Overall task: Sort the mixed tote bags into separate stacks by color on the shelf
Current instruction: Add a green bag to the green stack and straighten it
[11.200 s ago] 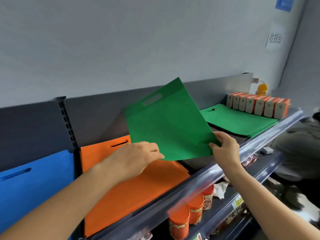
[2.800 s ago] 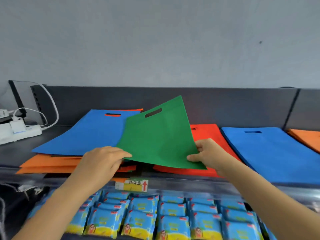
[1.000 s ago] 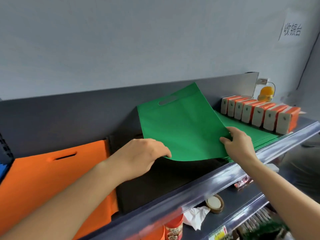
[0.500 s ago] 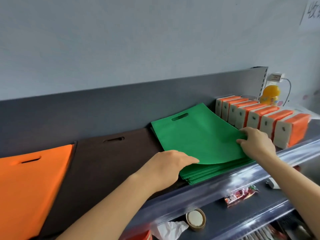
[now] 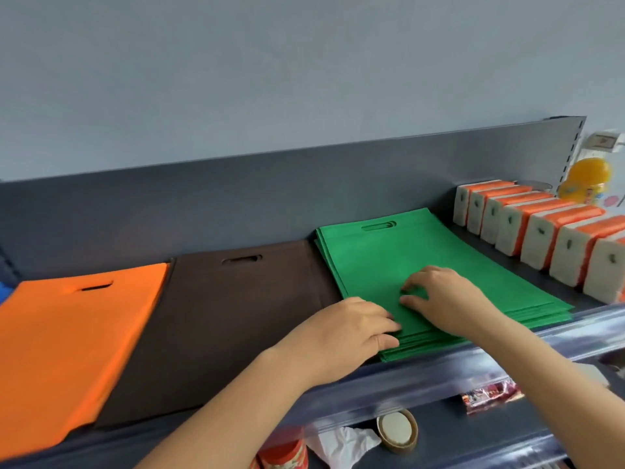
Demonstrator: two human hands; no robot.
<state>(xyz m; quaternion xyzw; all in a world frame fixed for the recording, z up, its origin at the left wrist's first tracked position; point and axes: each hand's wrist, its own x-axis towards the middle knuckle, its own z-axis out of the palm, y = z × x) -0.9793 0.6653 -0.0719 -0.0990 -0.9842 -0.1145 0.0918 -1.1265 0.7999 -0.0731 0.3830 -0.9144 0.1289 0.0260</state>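
Observation:
A stack of green tote bags lies flat on the shelf, handle cut-outs toward the back wall. My left hand rests on the stack's front left corner, fingers laid over the top bag's edge. My right hand presses on the middle of the top green bag with its fingers spread and slightly bent. To the left lie a dark brown bag stack and, further left, an orange bag stack. A sliver of blue bag shows at the far left edge.
A row of white-and-orange packs stands right of the green stack, with an orange bottle behind them. Below the shelf's front rail are a round lid, crumpled paper, a red can and a snack packet.
The green bag carried in both hands has come down flat onto the green stack. My right hand moved from its right edge to its middle; my left hand stays at the front left corner.

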